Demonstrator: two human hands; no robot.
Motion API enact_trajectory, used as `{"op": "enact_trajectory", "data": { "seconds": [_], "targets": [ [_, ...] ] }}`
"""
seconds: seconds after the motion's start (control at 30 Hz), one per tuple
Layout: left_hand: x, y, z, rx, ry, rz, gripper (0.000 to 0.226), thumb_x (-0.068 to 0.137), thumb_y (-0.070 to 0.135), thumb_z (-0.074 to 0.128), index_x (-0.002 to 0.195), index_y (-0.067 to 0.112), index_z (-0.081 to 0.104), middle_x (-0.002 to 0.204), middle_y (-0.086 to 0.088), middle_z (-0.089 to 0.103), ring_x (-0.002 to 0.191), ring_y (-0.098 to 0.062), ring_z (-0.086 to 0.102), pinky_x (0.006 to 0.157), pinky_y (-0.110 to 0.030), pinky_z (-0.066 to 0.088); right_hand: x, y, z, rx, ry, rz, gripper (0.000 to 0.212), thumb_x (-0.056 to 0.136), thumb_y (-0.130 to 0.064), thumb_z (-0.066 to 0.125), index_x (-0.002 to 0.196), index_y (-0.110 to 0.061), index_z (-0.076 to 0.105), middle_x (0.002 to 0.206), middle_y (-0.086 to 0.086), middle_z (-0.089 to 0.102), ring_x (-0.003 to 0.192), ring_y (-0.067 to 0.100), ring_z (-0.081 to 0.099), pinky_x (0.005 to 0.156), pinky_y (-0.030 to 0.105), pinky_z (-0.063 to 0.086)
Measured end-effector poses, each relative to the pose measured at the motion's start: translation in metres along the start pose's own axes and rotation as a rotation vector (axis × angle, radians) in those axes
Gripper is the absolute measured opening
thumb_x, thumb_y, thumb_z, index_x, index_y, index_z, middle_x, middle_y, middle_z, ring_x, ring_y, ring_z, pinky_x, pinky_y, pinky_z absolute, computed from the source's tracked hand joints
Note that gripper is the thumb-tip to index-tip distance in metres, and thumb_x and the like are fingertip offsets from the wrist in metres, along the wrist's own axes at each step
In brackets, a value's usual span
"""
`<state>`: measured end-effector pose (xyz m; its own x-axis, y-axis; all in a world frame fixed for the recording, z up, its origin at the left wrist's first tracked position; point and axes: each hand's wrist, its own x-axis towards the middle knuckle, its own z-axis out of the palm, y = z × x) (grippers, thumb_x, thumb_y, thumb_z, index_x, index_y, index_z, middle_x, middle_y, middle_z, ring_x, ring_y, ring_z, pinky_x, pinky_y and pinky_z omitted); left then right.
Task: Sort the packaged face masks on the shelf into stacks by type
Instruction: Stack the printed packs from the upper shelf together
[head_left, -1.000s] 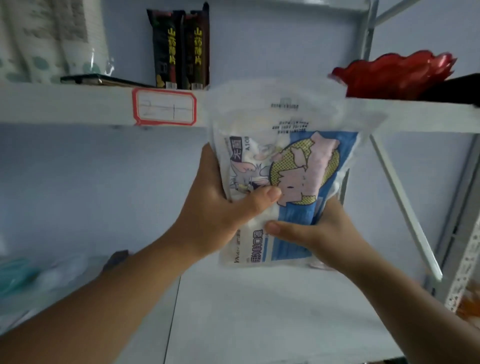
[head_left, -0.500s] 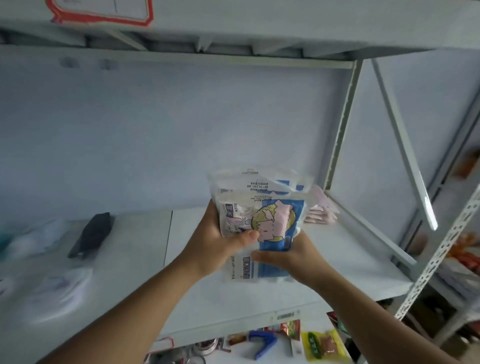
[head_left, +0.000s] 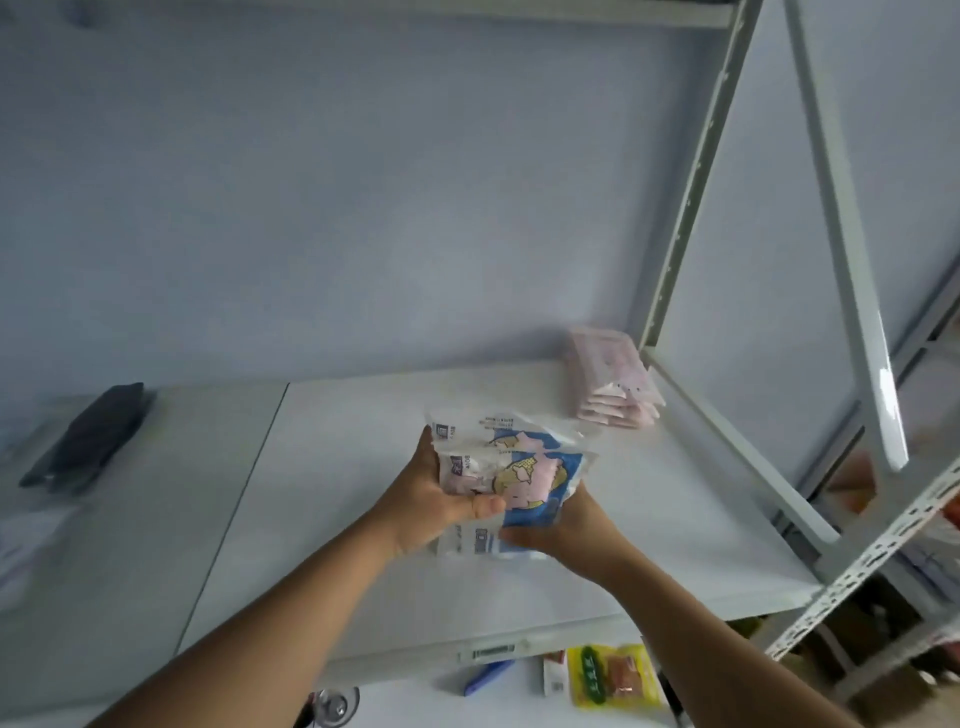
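Note:
Both hands hold a small stack of blue cartoon mask packs (head_left: 524, 475) just above the middle of the white shelf (head_left: 353, 525). My left hand (head_left: 441, 499) grips the stack's left edge with the thumb on top. From below on the right, my right hand (head_left: 566, 525) supports the stack. At the back right corner of the shelf lies a stack of pink mask packs (head_left: 613, 384). A black mask pack (head_left: 85, 436) rests at the far left, with blurred pale packs (head_left: 31, 530) near it.
A grey upright post (head_left: 685, 192) and a diagonal brace (head_left: 841, 234) frame the shelf's right side. On the lower shelf, beneath the front edge, sit a yellow snack packet (head_left: 613, 675) and a blue object (head_left: 488, 675). The blue wall closes the back.
The view has tilted down from the upper shelf to this one. Both hands have carried the blue packs lower, close to the shelf surface, and the pink stack has come into view.

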<state>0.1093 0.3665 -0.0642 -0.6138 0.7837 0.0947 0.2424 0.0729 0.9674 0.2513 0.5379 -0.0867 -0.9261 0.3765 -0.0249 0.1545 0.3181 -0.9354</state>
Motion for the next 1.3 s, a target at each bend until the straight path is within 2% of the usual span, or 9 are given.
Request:
{"op": "enact_trajectory", "data": {
  "seconds": [0.13,0.33,0.57,0.7,0.83,0.93,1.07,1.2,1.3],
  "targets": [
    [0.013,-0.016,0.009,0.012,0.044,-0.035,0.081,0.070,0.020,0.092,0.139,0.019,0.049,0.130,0.004,0.072,0.121,-0.013,0.069,0.101,-0.026,0.054,0.009,0.025,-0.008,0.055,-0.030,0.056,0.086,0.063,-0.033,0.093,0.137,-0.032,0.048,0.124,-0.008,0.071,0.112,0.015,0.071,0.095,0.042,0.060],
    [0.033,-0.020,0.013,0.007,0.068,-0.075,0.067,0.077,0.026,0.086,0.136,0.027,0.053,0.125,0.012,0.073,0.118,-0.004,0.068,0.094,-0.015,0.052,0.032,0.029,-0.015,0.114,-0.072,0.105,0.079,0.074,-0.019,0.089,0.138,-0.032,0.044,0.125,-0.009,0.071,0.111,0.012,0.072,0.089,0.033,0.062],
    [0.098,-0.007,0.012,-0.075,0.125,-0.315,0.064,0.067,0.054,0.087,0.121,0.025,0.068,0.107,0.003,0.081,0.099,-0.018,0.078,0.094,-0.045,0.061,0.057,0.016,-0.031,0.302,0.028,0.237,0.059,0.083,-0.020,0.083,0.130,-0.023,0.048,0.118,0.002,0.073,0.096,0.019,0.077,0.076,0.032,0.063],
    [0.133,-0.009,0.008,-0.160,0.106,-0.476,0.063,0.072,0.052,0.086,0.119,0.013,0.072,0.102,-0.008,0.082,0.094,-0.031,0.080,0.096,-0.053,0.060,0.084,0.009,-0.038,0.363,0.111,0.401,0.051,0.087,-0.035,0.079,0.127,-0.024,0.050,0.115,0.007,0.071,0.095,0.026,0.076,0.069,0.046,0.065],
    [0.152,-0.022,0.007,-0.214,-0.008,-0.605,0.036,0.090,0.020,0.077,0.122,0.007,0.068,0.106,-0.018,0.080,0.098,-0.038,0.077,0.088,-0.049,0.062,0.110,0.009,-0.047,0.376,0.180,0.539,0.054,0.085,-0.038,0.080,0.126,-0.016,0.051,0.113,0.012,0.067,0.091,0.030,0.073,0.062,0.043,0.064],
    [0.171,-0.034,0.011,-0.196,0.014,-0.617,0.035,0.086,0.013,0.079,0.117,0.000,0.067,0.092,-0.015,0.080,0.080,-0.030,0.078,0.069,-0.037,0.063,0.130,0.009,-0.054,0.431,0.199,0.603,0.060,0.081,-0.035,0.084,0.125,-0.008,0.053,0.112,0.015,0.070,0.090,0.032,0.076,0.069,0.045,0.066],
    [0.202,-0.044,0.014,-0.163,0.100,-0.599,0.068,0.059,0.037,0.086,0.117,0.006,0.069,0.099,-0.016,0.081,0.094,-0.035,0.078,0.095,-0.053,0.060,0.149,0.006,-0.060,0.634,0.288,0.567,0.048,0.083,-0.017,0.083,0.119,0.001,0.056,0.111,0.020,0.071,0.088,0.031,0.076,0.066,0.037,0.065],
    [0.226,-0.061,0.019,-0.175,0.158,-0.571,0.072,0.049,0.046,0.081,0.110,0.009,0.073,0.103,-0.017,0.080,0.102,-0.037,0.076,0.101,-0.058,0.056,0.160,0.013,-0.060,0.811,0.469,0.547,0.029,0.086,-0.004,0.078,0.104,0.003,0.056,0.116,0.026,0.067,0.100,0.034,0.072,0.092,0.043,0.061],
    [0.232,-0.058,0.025,-0.154,0.168,-0.556,0.068,0.053,0.044,0.079,0.107,0.004,0.075,0.104,-0.023,0.078,0.103,-0.041,0.075,0.097,-0.059,0.057,0.159,0.015,-0.058,0.883,0.502,0.560,0.025,0.089,-0.002,0.073,0.108,0.006,0.058,0.114,0.025,0.067,0.099,0.031,0.071,0.097,0.040,0.059]
  ]
}}
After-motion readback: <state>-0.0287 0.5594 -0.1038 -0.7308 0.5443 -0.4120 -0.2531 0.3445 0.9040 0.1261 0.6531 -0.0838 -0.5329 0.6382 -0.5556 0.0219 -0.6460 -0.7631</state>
